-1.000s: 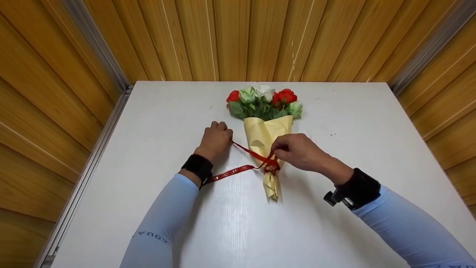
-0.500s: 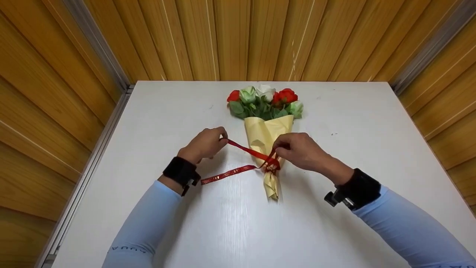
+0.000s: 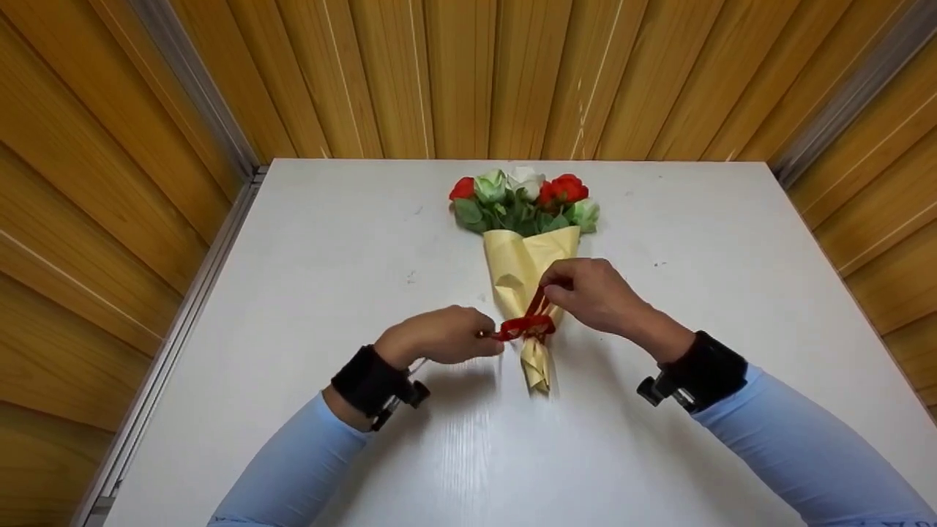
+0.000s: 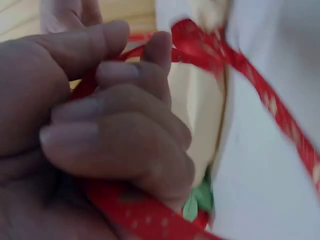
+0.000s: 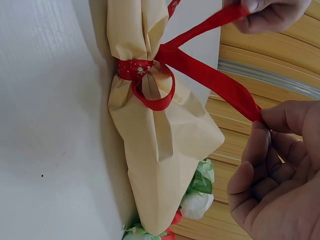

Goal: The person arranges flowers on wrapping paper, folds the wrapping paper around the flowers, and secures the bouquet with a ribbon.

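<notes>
A bouquet of red, white and pale green flowers (image 3: 523,197), wrapped in cream paper (image 3: 512,252), lies on the white table with its blooms at the far side. Red ribbon (image 5: 132,69) with a light print circles its narrow neck, and a small loop hangs at the knot. My left hand (image 3: 454,334), left of the neck, grips one stretch of ribbon; in the left wrist view its curled fingers (image 4: 145,140) have ribbon (image 4: 145,215) running through the palm. Thumb and forefinger of my right hand (image 3: 591,294) pinch another stretch (image 5: 215,82), held taut above the paper.
The white table (image 3: 695,293) ends at a wood-panelled wall (image 3: 454,80) behind, with similar panels on both sides. A metal rail (image 3: 183,293) runs along its left edge. A ribbon tail (image 4: 280,110) trails from the knot in the left wrist view.
My left hand first drew the ribbon back leftward, then came in low beside the bouquet's neck. The tail lying at left is no longer visible in the head view. My right hand has barely moved.
</notes>
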`<move>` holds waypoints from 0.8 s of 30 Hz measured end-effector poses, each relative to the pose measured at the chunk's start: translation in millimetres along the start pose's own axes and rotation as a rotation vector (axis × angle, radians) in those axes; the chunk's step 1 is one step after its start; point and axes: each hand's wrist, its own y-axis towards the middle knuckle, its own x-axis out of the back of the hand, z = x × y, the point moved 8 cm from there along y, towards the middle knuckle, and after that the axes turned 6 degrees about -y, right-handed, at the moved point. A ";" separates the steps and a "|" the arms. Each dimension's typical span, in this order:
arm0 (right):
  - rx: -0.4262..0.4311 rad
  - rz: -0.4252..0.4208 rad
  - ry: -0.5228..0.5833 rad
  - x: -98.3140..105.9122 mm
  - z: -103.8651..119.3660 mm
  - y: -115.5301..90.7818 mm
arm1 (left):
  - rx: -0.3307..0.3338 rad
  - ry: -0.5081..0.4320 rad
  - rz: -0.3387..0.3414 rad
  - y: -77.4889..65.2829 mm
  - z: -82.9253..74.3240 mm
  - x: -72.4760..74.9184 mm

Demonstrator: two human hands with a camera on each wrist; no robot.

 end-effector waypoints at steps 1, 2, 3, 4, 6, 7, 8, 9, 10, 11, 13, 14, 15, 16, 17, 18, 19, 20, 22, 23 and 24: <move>0.002 -0.003 0.003 0.2 0.2 0.3 | -0.011 -0.059 -0.008 1.3 -4.5 -4.7; 0.003 -0.006 0.008 0.3 0.2 0.5 | -0.012 -0.139 -0.022 2.8 -8.5 -9.0; 0.003 -0.010 0.009 0.6 0.2 0.6 | -0.008 -0.234 -0.045 4.5 -12.2 -13.0; 0.003 -0.012 0.011 0.8 0.2 0.8 | -0.001 -0.347 -0.074 6.4 -14.9 -17.0; 0.005 -0.016 0.010 1.2 0.5 1.0 | 0.012 -0.595 -0.128 11.4 -21.3 -27.6; 0.006 -0.018 0.009 1.3 0.7 1.2 | 0.006 -0.694 -0.139 14.6 -26.1 -34.3; 0.006 -0.019 0.007 1.4 0.9 1.4 | 0.001 -0.778 -0.145 17.7 -31.3 -41.2; 0.005 -0.019 0.005 1.4 1.1 1.6 | -0.005 -0.839 -0.147 20.9 -36.7 -48.1; 0.004 -0.018 0.004 1.2 1.2 1.7 | -0.010 -0.884 -0.142 23.9 -42.4 -55.0; 0.004 -0.018 0.002 1.0 1.4 1.8 | -0.009 -0.917 -0.135 27.1 -48.0 -62.0; 0.002 -0.018 0.002 0.3 1.8 1.9 | -0.001 -0.957 -0.117 32.7 -58.1 -73.9; 0.001 -0.017 0.003 0.0 2.0 1.9 | 0.008 -0.982 -0.116 35.4 -61.9 -78.9; 0.002 -0.016 0.003 -0.5 2.2 2.0 | 0.020 -1.017 -0.115 37.8 -64.9 -83.5; 0.003 -0.015 0.003 -1.0 2.5 2.1 | 0.032 -1.056 -0.114 40.4 -67.5 -87.9; 0.005 -0.015 0.002 -1.3 2.8 2.1 | 0.041 -1.097 -0.113 42.5 -70.0 -91.7; 0.006 -0.015 0.002 -1.5 3.1 2.2 | 0.040 -1.134 -0.111 44.8 -72.6 -95.3; 0.007 -0.016 0.002 -1.7 3.4 2.3 | 0.034 -1.159 -0.111 46.9 -74.9 -98.2; 0.009 -0.017 0.002 -1.8 3.6 2.3 | 0.018 -1.170 -0.108 48.9 -77.4 -100.6; 0.010 -0.018 0.005 -2.0 4.1 2.3 | -0.020 -1.137 -0.093 51.9 -82.1 -104.5; 0.010 -0.018 0.008 -2.2 4.3 2.3 | -0.039 -1.088 -0.084 53.1 -83.9 -106.1; 0.012 -0.019 0.010 -2.4 4.6 2.4 | -0.053 -1.025 -0.075 54.1 -85.0 -107.2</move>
